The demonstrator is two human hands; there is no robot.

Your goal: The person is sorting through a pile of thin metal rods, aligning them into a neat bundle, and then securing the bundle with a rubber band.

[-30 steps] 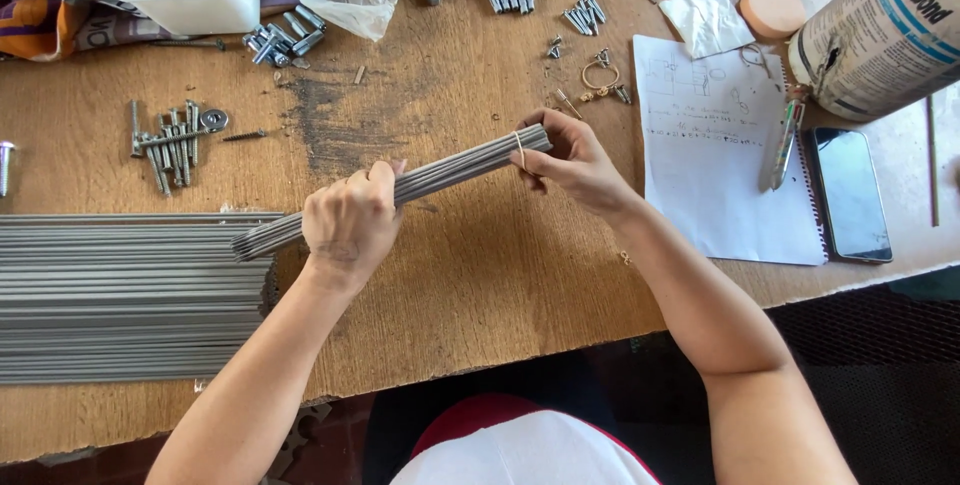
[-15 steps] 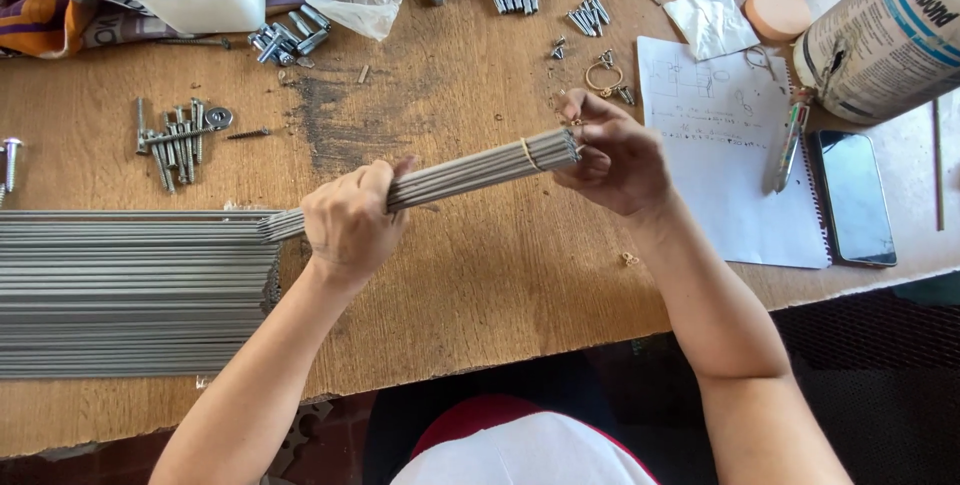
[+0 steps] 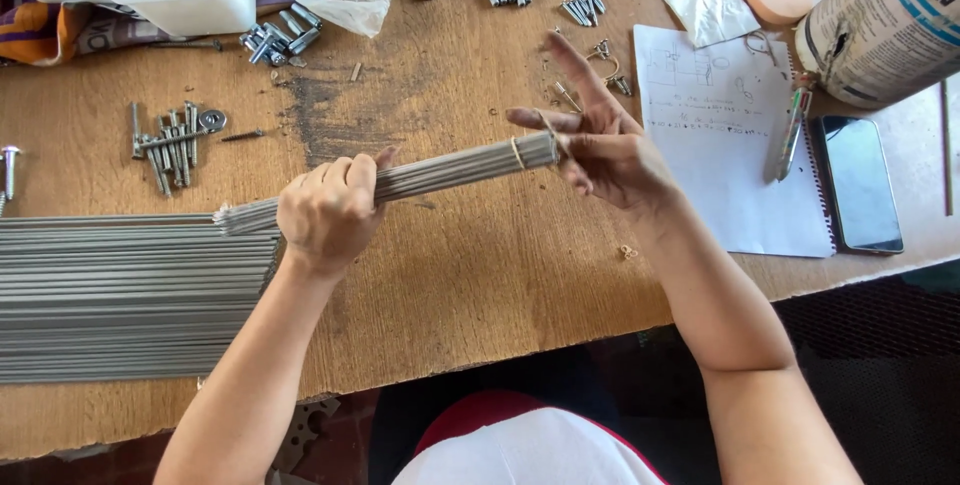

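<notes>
Half a second ago the right hand was curled over the far end of the bundle of rods; now its fingers are spread wide, index and middle pointing up and away, with only the palm and thumb side pressed against the rod tips. The left hand has kept its place, fist wrapped tight around the bundle near its nearer end, holding it tilted above the wooden table. A pale rubber band rings the bundle just short of the right hand, much where it sat earlier. The bundle's left tips poke out beyond the left fist, over the big stack of loose rods, which runs off the left edge of the view. Whether the right thumb grips the rods or merely rests on them cannot be told, since the palm hides it. Bolts lie scattered beyond the left hand; a sheet of paper and a phone lie to the right, the phone partly under a large roll cut off by the frame.
</notes>
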